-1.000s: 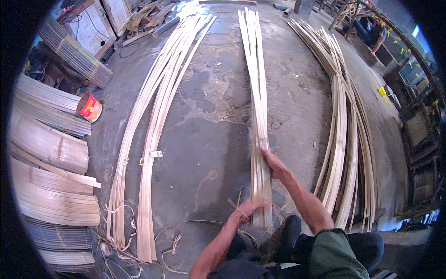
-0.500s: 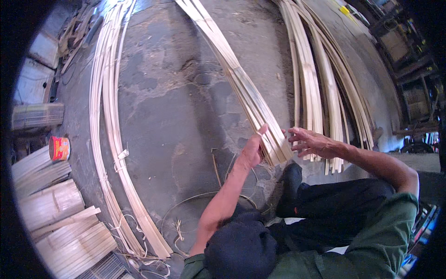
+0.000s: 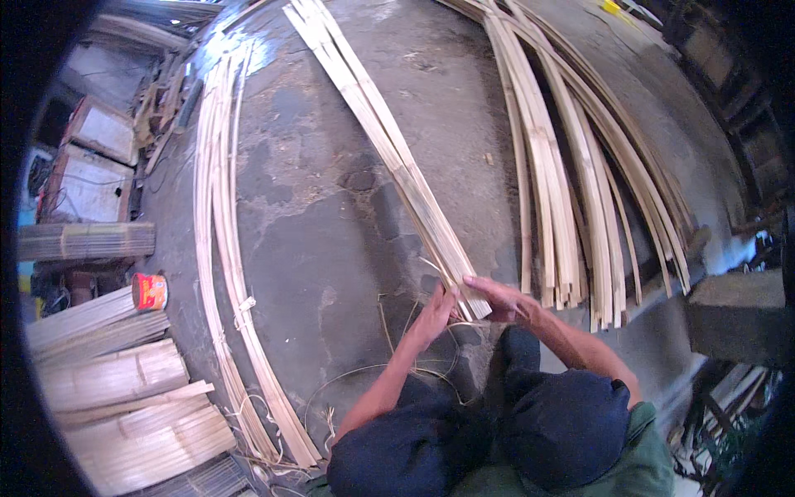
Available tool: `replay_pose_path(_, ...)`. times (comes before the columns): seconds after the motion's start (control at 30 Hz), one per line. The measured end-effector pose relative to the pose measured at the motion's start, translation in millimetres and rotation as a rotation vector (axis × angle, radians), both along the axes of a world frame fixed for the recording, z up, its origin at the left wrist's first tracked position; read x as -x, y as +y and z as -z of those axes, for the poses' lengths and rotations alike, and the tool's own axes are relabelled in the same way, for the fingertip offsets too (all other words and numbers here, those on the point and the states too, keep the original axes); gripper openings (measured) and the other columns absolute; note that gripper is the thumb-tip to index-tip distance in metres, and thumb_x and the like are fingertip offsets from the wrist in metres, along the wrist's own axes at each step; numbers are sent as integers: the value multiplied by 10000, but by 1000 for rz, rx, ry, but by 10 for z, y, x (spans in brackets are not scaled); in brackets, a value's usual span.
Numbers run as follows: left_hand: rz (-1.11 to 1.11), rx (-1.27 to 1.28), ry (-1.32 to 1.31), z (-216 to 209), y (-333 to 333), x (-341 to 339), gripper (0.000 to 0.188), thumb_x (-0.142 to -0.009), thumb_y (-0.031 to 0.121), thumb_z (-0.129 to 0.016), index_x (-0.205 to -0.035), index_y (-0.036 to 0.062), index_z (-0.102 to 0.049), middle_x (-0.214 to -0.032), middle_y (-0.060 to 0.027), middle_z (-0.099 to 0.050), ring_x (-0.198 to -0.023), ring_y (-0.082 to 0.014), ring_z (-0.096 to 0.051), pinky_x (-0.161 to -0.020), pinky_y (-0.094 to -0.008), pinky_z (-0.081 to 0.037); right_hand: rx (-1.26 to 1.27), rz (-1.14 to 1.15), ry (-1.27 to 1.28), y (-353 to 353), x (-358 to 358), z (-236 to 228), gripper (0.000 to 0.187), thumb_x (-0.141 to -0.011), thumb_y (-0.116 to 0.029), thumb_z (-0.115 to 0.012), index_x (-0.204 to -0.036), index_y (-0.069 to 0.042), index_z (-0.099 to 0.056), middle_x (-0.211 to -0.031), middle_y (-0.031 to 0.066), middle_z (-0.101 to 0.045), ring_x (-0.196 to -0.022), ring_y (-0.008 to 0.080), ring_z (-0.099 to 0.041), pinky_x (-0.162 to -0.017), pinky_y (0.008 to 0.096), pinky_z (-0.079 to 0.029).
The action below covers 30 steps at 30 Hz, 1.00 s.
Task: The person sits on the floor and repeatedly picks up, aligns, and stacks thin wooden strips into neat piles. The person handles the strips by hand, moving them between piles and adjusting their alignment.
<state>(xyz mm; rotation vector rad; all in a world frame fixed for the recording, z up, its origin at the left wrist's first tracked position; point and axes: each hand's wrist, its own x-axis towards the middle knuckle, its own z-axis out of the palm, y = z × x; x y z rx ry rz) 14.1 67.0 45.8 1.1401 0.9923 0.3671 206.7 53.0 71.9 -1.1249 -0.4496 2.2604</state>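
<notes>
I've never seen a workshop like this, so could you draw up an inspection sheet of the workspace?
Surface: grey floor, patchy and stained.
Job's things: pale strip bundle, slanting across the middle.
Clutter: red-and-orange tub and pale slat stacks at left.
Fingers: left fingers and right fingers hold the bundle's near end from either side, partly hidden.
Cables: thin looped strand on the floor; cannot tell if wire.
Surroundings: tied bundles left, spread strips right.

We look down on a grey floor (image 3: 306, 248), smooth and dark in places, rough and pale in others. Toward the upper left, a bright glare (image 3: 240, 51) whitens it. We see pale panels (image 3: 93, 182) along the left side and dark, shadowed framework (image 3: 719, 79) along the right.
</notes>
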Motion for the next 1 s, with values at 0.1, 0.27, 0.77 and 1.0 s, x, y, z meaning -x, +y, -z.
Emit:
replay_pose_path(0.1, 85, 437, -5, -548, -375, 473, 625, -1032, 332, -450, -1516, 36, -188, -1220, -170, -596, -926, -154, -640, -784, -280, -502, 20, -9, 282, -5, 29, 430, 547, -940, -444, -583, -1274, -16, -509, -1049, 120, -642, -924, 230, -676, -860, 405, -574)
replay_pose_path(0.27, 28, 279, 147, -535, -898, 598, 574, -1010, 265, -513, -1483, 73, -250, -1025, -143, -669, -774, -145, -655, -663, -264, -501, 129, 77, 379, -35, 375, 599, 422, -961, -283, -590, -1257, 8, -512, -981, 121, -656, -875, 220, -685, -813, 368, -592)
replay_pose_path(0.77, -761, -362, 328, -307, -605, 730, 203, -1008, 169, -486, -1042, 22, -623, -726, -49, -635, -611, -121, -614, -551, -269, -509, 137, 89, 175, 21, 183, 390, 359, -960, -238, -592, -1198, 25, -536, -959, 106, -652, -835, 206, -679, -726, 331, -610)
replay_pose_path(1.0, -1776, -604, 171, -52, -1508, 3890, 182, -960, 190, -515, -1053, 38, -478, -991, -81, -540, -891, -168, -510, -795, -318, -434, 161, 184, 102, 33, 80, 489, 405, -970, -251, -558, -1243, 26, -447, -1047, 160, -621, -854, 252, -663, -743, 398, -601)
